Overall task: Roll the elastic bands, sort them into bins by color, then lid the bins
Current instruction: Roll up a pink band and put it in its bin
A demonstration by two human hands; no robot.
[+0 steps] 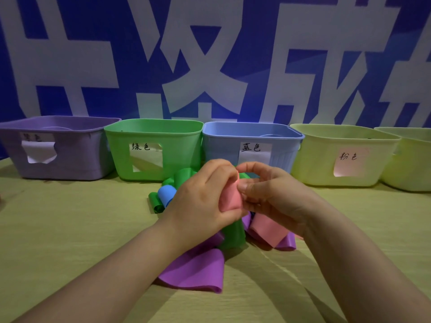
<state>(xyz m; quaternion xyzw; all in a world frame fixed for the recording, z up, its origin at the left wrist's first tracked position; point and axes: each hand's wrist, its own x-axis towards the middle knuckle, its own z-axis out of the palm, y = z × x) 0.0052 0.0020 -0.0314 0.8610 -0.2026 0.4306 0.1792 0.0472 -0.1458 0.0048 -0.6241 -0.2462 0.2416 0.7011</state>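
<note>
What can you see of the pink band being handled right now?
The pink band is a flat, matte strip that looks soft and rubbery. Its upper end is wound into a thick roll, pinched between the left hand and the right hand above the pile. Its loose tail runs down below the right hand and lies on a purple band on the table. It is in no bin yet.

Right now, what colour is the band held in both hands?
Pink. The band shows best in the head view.
</note>
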